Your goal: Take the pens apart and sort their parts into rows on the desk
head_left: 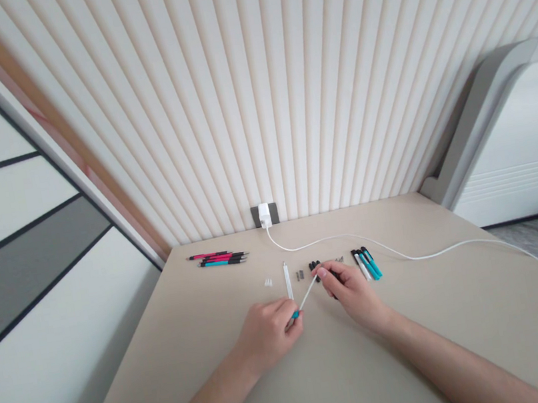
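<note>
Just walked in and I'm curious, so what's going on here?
A person's left hand holds a turquoise pen part, and a thin white stick, probably a refill, runs from there to the fingertips of the right hand. More white sticks lie on the table just beyond, with pens farther off to the left and turquoise barrels to the right.

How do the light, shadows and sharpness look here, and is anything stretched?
Head view: soft, even light, with gentle shading on the tabletop; head view: the wall slats fan outward, as a wide lens might make them, and the right corners darken; head view: the thin white rod is distinguishable, but the small grey pieces lack clear detail.
</note>
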Available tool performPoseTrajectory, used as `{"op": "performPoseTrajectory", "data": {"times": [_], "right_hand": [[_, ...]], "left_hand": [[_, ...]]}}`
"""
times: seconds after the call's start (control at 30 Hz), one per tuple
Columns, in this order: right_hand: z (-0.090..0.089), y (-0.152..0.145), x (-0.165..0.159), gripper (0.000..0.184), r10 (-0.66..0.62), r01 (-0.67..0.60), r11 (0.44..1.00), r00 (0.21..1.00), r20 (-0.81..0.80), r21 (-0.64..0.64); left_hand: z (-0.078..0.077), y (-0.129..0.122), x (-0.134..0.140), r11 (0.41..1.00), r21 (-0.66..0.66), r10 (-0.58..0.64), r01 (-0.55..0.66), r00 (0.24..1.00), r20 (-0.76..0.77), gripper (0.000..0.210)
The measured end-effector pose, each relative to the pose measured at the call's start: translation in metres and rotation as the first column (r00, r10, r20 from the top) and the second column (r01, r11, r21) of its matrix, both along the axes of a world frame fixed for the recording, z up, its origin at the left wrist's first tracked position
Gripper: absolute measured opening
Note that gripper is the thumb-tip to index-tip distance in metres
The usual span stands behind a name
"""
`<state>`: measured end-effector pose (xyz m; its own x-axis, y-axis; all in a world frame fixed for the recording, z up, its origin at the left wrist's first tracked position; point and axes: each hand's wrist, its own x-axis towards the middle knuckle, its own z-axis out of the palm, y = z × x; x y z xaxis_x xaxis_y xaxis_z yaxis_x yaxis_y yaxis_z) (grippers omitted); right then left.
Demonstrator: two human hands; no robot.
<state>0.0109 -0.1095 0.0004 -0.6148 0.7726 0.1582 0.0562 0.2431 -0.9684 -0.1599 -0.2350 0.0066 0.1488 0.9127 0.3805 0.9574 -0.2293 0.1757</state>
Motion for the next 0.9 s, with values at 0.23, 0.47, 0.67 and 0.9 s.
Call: {"op": "performPoseTrajectory", "data": {"times": [0.23, 0.47, 0.67, 0.9], "right_hand": [[-0.001, 0.006, 0.004, 0.037, -0.125, 0.079, 0.972, 0.971, 0.204, 0.222], [-0.002, -0.012, 0.002, 0.029, -0.11, -0.207, 0.865, 0.81, 0.576, 0.457], [0.0, -0.015, 0.001, 0.028, -0.11, -0.314, 0.817, 0.738, 0.666, 0.484], [0.001, -0.014, 0.002, 0.03, -0.098, -0.342, 0.819, 0.708, 0.7, 0.461]], "left_hand": [[-0.002, 0.004, -0.008, 0.932, -0.147, 0.323, -0.33, 0.944, -0.071, 0.021], [-0.006, 0.01, -0.011, 0.827, -0.323, 0.42, -0.461, 0.887, -0.19, 0.029], [-0.002, 0.01, -0.008, 0.839, -0.332, 0.396, -0.432, 0.902, -0.174, 0.032], [0.014, 0.003, -0.015, 0.869, -0.332, 0.339, -0.368, 0.93, -0.143, 0.025]]}}
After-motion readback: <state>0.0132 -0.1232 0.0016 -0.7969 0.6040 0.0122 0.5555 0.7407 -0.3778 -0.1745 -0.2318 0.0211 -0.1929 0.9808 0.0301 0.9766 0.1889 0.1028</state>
